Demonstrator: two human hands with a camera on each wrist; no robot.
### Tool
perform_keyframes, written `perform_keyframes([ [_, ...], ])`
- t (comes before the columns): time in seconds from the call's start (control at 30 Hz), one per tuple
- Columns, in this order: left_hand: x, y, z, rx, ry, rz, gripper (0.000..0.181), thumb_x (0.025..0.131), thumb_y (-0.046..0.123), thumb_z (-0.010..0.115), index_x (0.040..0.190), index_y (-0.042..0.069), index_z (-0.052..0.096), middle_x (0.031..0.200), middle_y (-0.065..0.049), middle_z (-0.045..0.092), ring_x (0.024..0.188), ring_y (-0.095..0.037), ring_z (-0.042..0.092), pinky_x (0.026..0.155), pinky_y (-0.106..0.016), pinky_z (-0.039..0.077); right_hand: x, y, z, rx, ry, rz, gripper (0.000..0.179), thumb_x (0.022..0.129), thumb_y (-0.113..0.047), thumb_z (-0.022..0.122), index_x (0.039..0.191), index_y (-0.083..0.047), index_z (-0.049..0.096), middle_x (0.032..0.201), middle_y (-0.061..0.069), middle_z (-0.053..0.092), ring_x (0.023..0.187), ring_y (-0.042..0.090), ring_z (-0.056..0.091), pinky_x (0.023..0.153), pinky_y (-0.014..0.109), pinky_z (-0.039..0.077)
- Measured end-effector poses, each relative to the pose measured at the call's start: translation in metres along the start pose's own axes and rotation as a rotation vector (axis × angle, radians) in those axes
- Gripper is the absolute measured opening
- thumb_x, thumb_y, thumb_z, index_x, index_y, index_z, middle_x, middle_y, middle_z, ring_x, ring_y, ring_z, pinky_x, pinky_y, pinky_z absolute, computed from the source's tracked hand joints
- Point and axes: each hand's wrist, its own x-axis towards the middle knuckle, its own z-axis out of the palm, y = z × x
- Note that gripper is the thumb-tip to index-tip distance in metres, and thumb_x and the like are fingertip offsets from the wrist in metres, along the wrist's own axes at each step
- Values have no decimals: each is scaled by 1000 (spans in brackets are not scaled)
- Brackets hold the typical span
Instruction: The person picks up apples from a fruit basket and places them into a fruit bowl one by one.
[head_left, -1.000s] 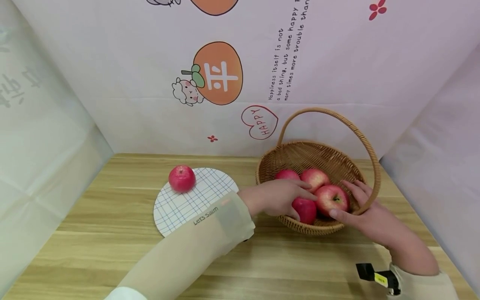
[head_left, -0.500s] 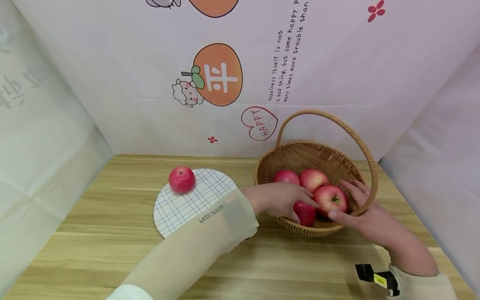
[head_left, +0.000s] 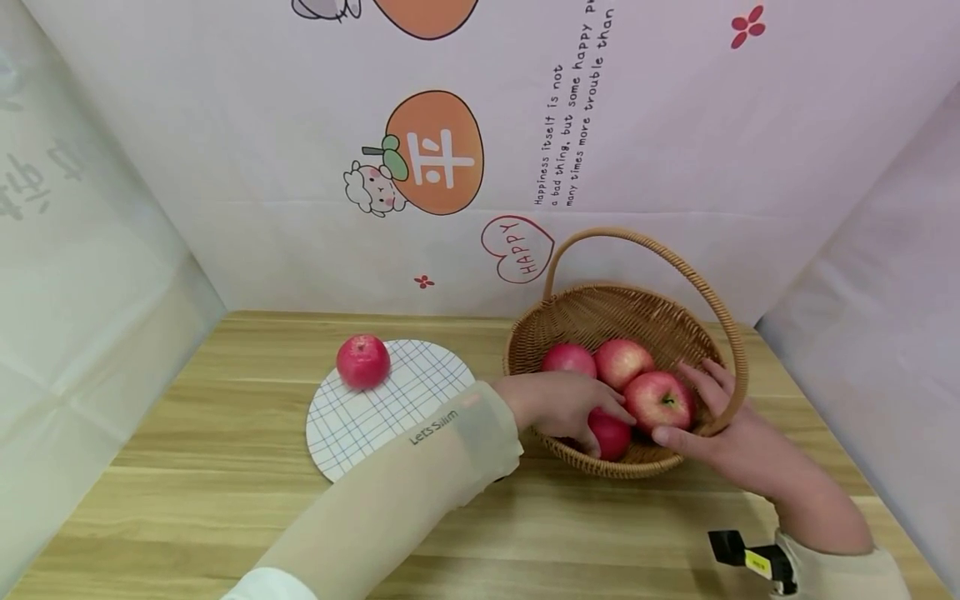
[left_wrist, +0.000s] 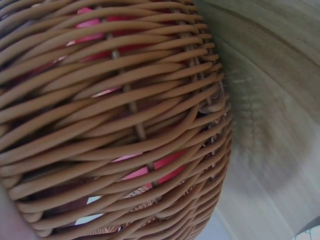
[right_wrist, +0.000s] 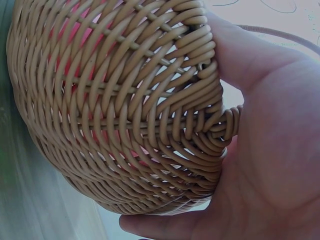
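Observation:
A tan wicker basket (head_left: pixel 637 312) with an arched handle stands on the table, holding several red apples. My left hand (head_left: pixel 566 404) reaches over its near left rim, fingers curled round a red apple (head_left: pixel 611 435) at the front. Behind this lie a red apple (head_left: pixel 570 358), a paler apple (head_left: pixel 624 362) and a large apple (head_left: pixel 660 402) with its stem showing. At the basket's right side my right hand (head_left: pixel 731 446) grips the rim by the handle's foot. Through the weave (left_wrist: pixel 115 100), the left wrist view shows only glimpses of red.
Left of the basket, a round white mat (head_left: pixel 352 417) with a blue grid lies on the wooden table (head_left: pixel 187 467). Another red apple (head_left: pixel 363 362) sits on its far left part. A printed white backdrop (head_left: pixel 300 250) rises behind the table, and pale side sheets flank it.
The basket and its handle have shifted slightly left and toward me, with my right hand still on the rim. My left hand has moved a little right and nearer, keeping hold of the front apple.

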Motion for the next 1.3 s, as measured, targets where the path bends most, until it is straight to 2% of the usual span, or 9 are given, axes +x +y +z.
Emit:
perform_keyframes([
  [0.33,6,-3,2,-32,2,-13,63,86,32,80,144,32,55,142,20,48,130,7,35,103,-11,25,-2,0,0,-6,2,1,100,90,-35,75,158,-1,11,157,33,-11,135,66,4,95,79,23],
  [0.73,11,-5,6,-58,13,-23,60,86,32,80,141,36,57,140,21,49,127,8,37,101,-10,27,-1,1,1,29,8,-11,98,90,-32,77,158,-2,13,156,33,-14,136,65,-2,95,80,20],
  [0.97,15,-5,9,-83,31,20,59,86,28,82,140,31,60,135,18,54,119,9,42,96,-7,29,-3,-1,0,16,1,0,98,90,-34,76,159,-4,13,157,32,-14,136,66,0,94,80,22],
  [1.3,17,-6,11,-90,37,35,53,86,23,81,136,28,64,134,16,54,124,7,41,98,-8,28,-5,-3,-1,20,-1,-6,98,90,-34,76,159,-4,13,157,31,-15,137,65,1,94,79,25],
])
